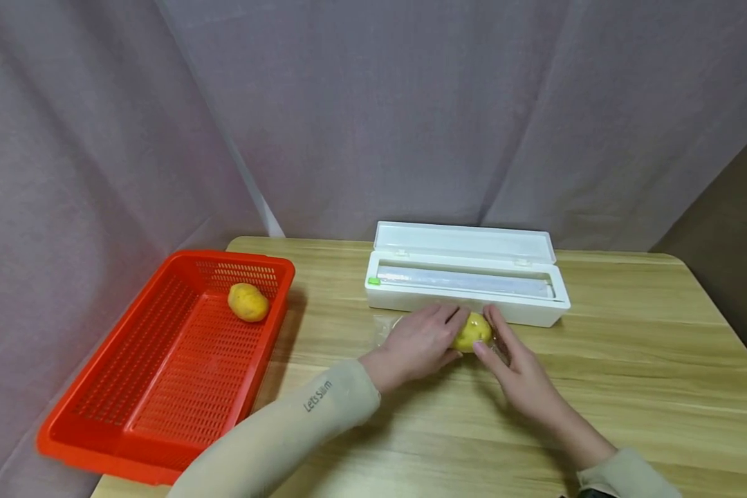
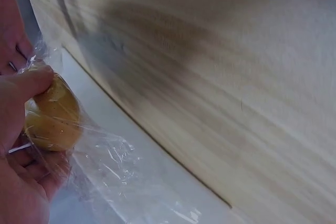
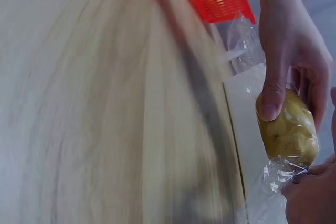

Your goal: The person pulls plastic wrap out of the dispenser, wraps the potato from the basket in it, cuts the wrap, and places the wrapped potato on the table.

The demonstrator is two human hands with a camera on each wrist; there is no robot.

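Left fingers (image 1: 453, 323) partly hide potato (image 3: 291, 125); clear film (image 2: 118, 163) edges indistinct.

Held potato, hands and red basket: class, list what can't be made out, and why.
Head view: the left end of the held potato, hidden by the left hand.
Left wrist view: part of the right hand, cut off by the left edge.
Right wrist view: most of the red basket, cut off by the top edge.
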